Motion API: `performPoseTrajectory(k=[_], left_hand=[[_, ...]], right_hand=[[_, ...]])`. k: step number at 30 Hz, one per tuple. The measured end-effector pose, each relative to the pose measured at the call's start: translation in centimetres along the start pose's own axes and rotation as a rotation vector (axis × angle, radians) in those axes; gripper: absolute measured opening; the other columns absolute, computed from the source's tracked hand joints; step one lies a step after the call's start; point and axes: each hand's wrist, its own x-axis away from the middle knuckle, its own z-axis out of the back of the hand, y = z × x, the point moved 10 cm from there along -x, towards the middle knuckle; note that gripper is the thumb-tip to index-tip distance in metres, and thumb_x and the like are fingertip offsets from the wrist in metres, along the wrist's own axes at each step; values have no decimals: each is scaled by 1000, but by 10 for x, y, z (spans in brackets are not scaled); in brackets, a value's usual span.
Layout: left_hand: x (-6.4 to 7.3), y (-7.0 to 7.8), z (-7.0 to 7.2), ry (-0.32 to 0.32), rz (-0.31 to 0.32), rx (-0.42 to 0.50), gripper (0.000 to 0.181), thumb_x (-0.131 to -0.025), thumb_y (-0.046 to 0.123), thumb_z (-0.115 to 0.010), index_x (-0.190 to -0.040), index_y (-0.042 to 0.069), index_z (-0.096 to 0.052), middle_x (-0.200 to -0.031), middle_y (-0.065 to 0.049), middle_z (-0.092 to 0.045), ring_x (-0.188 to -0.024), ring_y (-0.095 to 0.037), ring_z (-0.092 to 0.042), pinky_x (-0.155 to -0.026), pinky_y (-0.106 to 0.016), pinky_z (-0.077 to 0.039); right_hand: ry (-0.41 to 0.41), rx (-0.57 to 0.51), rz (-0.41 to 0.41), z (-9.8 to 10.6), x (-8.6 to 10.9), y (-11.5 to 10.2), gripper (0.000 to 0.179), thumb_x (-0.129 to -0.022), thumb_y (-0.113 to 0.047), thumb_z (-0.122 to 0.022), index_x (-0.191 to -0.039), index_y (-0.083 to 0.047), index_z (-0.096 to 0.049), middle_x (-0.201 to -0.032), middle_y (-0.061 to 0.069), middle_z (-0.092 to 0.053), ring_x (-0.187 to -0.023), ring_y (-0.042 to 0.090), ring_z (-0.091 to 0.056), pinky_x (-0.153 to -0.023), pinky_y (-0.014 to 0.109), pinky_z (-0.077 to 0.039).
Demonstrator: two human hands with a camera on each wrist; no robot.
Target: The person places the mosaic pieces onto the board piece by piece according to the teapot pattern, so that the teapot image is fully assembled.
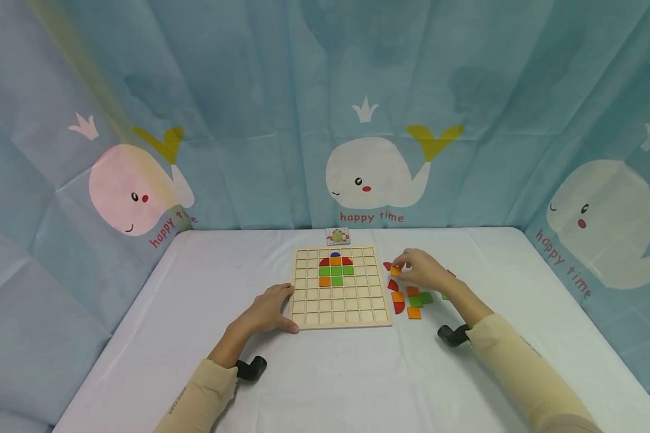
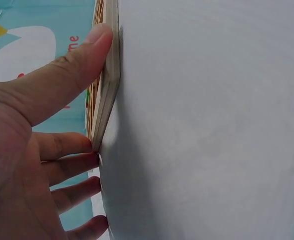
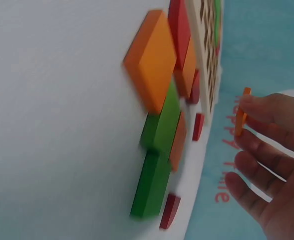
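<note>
A wooden grid board (image 1: 357,305) lies on the white table. Coloured tiles fill some of its upper cells: a blue piece (image 1: 335,254) on top, red curved pieces beside an orange square, then green squares (image 1: 336,271), with an orange and a green one below. My left hand (image 1: 271,309) rests against the board's left side, its thumb (image 2: 89,52) at the near edge and its fingers spread. To the right of the board, my right hand (image 1: 421,269) pinches an orange square tile (image 3: 239,122) between thumb and fingers, raised above the table.
Loose red, orange and green tiles (image 1: 425,297) lie right of the board, some touching. Behind the board is a small patterned card (image 1: 337,236). A blue curtain (image 1: 249,150) with whale prints stands around the table.
</note>
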Motion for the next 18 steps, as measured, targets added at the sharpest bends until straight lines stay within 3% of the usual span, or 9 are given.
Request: performPoseTrajectory(k=[7, 14, 18], left_hand=[[2, 2, 0, -9, -10, 12, 97, -67, 32, -89, -145, 0, -42, -154, -19, -37, -145, -39, -30, -113, -61, -28], [1, 2, 2, -1, 2, 6, 98, -66, 34, -90, -145, 1, -42, -155, -17, -37, -145, -38, -30, -113, -62, -28], [1, 2, 0, -1, -1, 9, 98, -66, 33, -90, -146, 1, -42, -155, -17, -37, -145, -38, -30, -113, -62, -28]], right_hand=[[-3, -4, 37, -8, -12, -17, 28, -86, -17, -72, -113, -8, -72, -101, 5, -66, -96, 24, -58, -90, 41, -54], [-11, 11, 103, -16, -26, -39, 26, -85, -16, -73, -110, -7, -73, -97, 5, -65, -86, 19, -54, -79, 35, -51], [-36, 17, 105, -24, -34, -47, 26, -86, -17, -73, -110, -8, -73, -101, 4, -66, -89, 20, -55, -85, 36, -52]])
